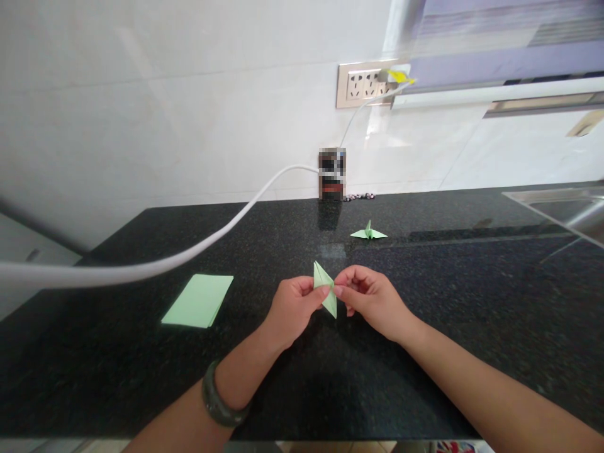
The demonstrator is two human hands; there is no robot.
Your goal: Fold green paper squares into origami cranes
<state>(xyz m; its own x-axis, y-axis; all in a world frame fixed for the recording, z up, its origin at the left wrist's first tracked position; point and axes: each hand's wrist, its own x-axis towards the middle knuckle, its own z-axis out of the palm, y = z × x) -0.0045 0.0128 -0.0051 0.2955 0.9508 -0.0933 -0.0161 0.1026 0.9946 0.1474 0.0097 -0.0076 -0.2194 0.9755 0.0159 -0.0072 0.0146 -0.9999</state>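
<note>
Folded green paper [323, 277], one piece, centre of frame.
Left hand [293, 309], right hand [380, 299]: both pinched on it, over dark surface [330, 390]. Paper crane [369, 234], right of centre; paper stack [197, 302], lower left.

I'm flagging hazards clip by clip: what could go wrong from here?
1. The left hand and right hand pinch the folded green paper close together; uneven pulling might tear or miscrease it.
2. The white cable arcs across the left side to the upright pixelated device; a snag could topple it.
3. The green origami crane sits just beyond the hands and might get knocked.
</note>
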